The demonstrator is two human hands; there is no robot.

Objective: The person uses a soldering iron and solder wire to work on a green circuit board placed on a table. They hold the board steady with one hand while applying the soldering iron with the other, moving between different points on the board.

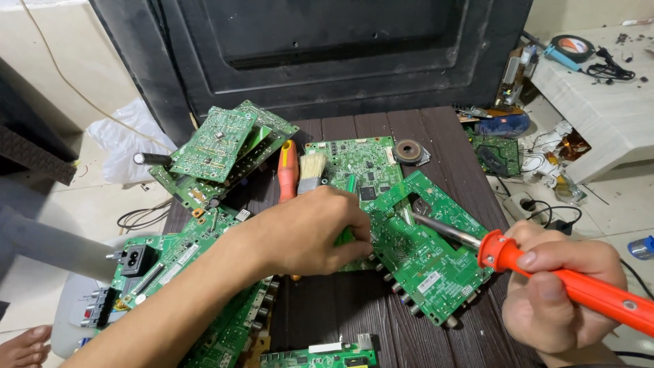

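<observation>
Several green circuit boards lie strewn over a dark brown slatted wooden table (354, 320), some overlapping. Left hand (310, 232) at picture centre, fingers curled down and pressing on the near edge of a green board; a slim green-handled tool (349, 204) shows between the fingers, though how firmly it is held is hard to tell. Right hand (562, 289) at 4 o'clock, closed in a fist around the orange handle of a soldering iron (545, 269). Its metal tip runs toward 10 o'clock and meets the tilted board (426, 252) lying just right of the left hand. That board has a row of round connectors along its lower edge and overlaps a second board (357, 163) behind it.

At 12 o'clock from the left hand, a paintbrush (312, 170) with pale bristles and a red-orange handled tool (288, 172) lie side by side. At 10 o'clock, a stack of boards (218, 146), the top one tilted. At 8 o'clock, more boards (170, 255) with a black power socket. A round metal part (409, 151) sits at 1 o'clock on the table.

Room: a large black television back panel (327, 54) leans upright behind the table. Pale tiled floor on both sides; loose cables and a white plastic bag at 9 to 10 o'clock. At 2 o'clock, a white low bench (599, 109) with a tape roll and small parts, clutter of boards and wires below it. Bare toes at the lower left corner
</observation>
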